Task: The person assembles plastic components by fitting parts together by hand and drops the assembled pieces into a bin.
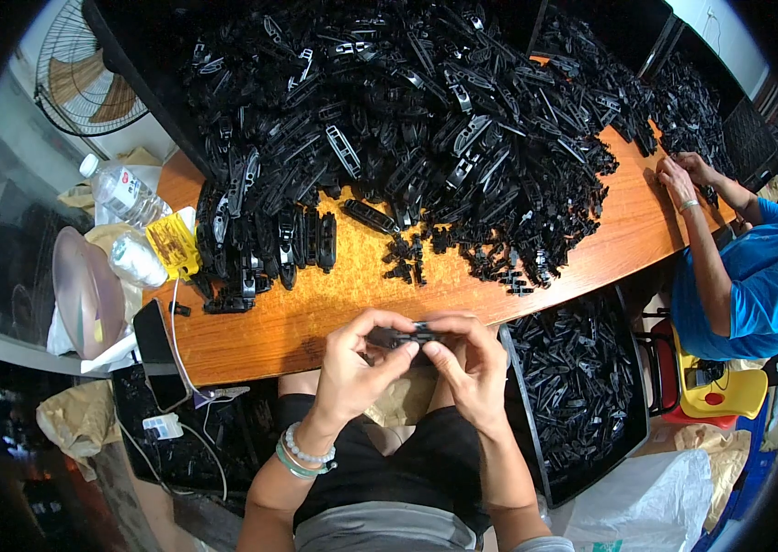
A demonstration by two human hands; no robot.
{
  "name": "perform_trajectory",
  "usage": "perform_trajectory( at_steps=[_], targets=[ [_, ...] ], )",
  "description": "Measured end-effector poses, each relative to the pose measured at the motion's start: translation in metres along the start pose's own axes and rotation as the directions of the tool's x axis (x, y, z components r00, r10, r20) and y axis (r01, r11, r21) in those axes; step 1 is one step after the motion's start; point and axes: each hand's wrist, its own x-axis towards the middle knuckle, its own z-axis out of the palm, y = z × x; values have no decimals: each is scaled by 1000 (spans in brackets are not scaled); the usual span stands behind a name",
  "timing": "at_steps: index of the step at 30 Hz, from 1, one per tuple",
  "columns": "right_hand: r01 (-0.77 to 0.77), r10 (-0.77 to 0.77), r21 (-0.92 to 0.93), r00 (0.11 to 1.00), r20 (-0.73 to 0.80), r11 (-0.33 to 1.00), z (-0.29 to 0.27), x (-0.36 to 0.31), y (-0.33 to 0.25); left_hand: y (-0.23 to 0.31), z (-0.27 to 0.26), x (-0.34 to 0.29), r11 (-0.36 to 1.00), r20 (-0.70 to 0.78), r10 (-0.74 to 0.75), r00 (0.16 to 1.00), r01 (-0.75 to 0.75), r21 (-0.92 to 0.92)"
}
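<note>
Just past the table's near edge, a small black plastic part (398,337) is pinched between both my hands. The fingers and thumb of my left hand (352,363) grip its left end. My right hand (467,363) holds the other end, thumb pressing from the near side. My fingers cover much of the part. On the table ahead lie one long black part (370,216) and a little cluster of small black pieces (403,259). A row of long black parts (306,241) stands side by side to the left of them.
Black parts (389,101) heap across the wooden table (237,345). A black crate (577,396) of parts stands right of my legs. At left are a bottle (127,191), a phone (161,354) with a white cable and a fan (85,78). A person in blue (743,276) works at right.
</note>
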Motion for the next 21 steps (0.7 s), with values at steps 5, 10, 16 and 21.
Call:
perform_trajectory(
  at_steps=[5,10,16,21],
  targets=[
    [-373,368,-24,904,219,928,-29,-19,5,-7,8,-15,998,123,-62,990,61,14],
    [-332,412,-279,855,314,901,-50,-35,19,-62,-1,-26,937,314,-306,899,344,-70],
    [-188,234,-396,970,69,899,-25,-10,13,-139,-8,-29,812,18,50,999,-51,581],
    [100,-183,-713,982,-41,694,6,34,27,-55,11,-25,757,380,226,897,-407,510]
  ],
)
